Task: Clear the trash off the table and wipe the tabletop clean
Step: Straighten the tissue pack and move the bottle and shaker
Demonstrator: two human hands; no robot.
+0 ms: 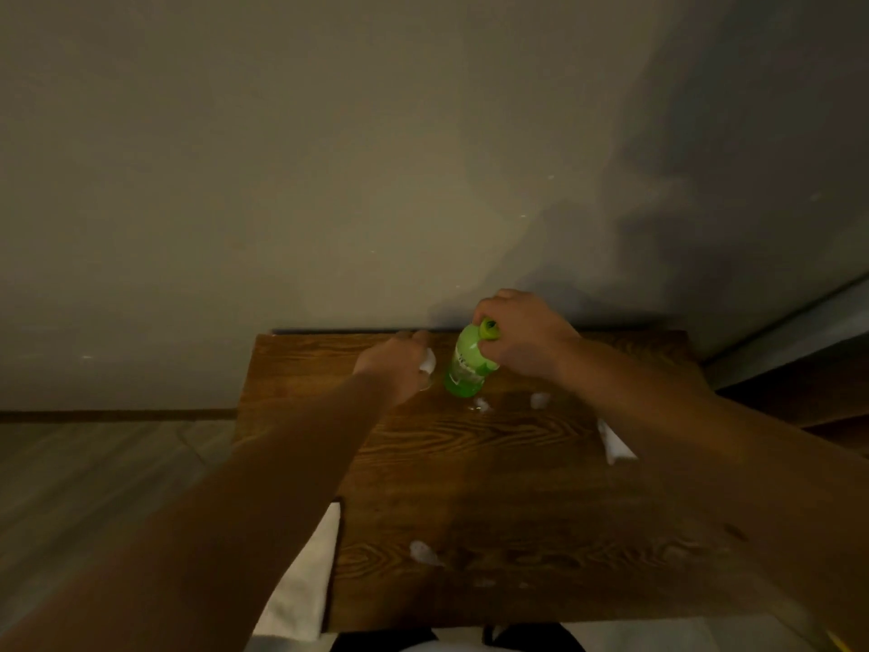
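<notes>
Dim room, wooden table (470, 463) set against a plain wall. Right hand (522, 338) is wrapped around the neck and cap end of a green plastic bottle (465, 364) that stands tilted at the far middle of the table. Left hand (399, 364) sits just left of the bottle, fingers curled on a white paper scrap (427, 362). More crumpled white scraps lie loose: two small ones (482, 403) just near of the bottle, one (425, 552) toward the near edge. A white cloth (613, 442) lies at the right, partly under the right forearm. Step in hand looks like trash pickup. Best done by lifting the bottle straight up with a firm hold on the neck, gathering the remaining scraps into the left fist, then wiping with the cloth.
</notes>
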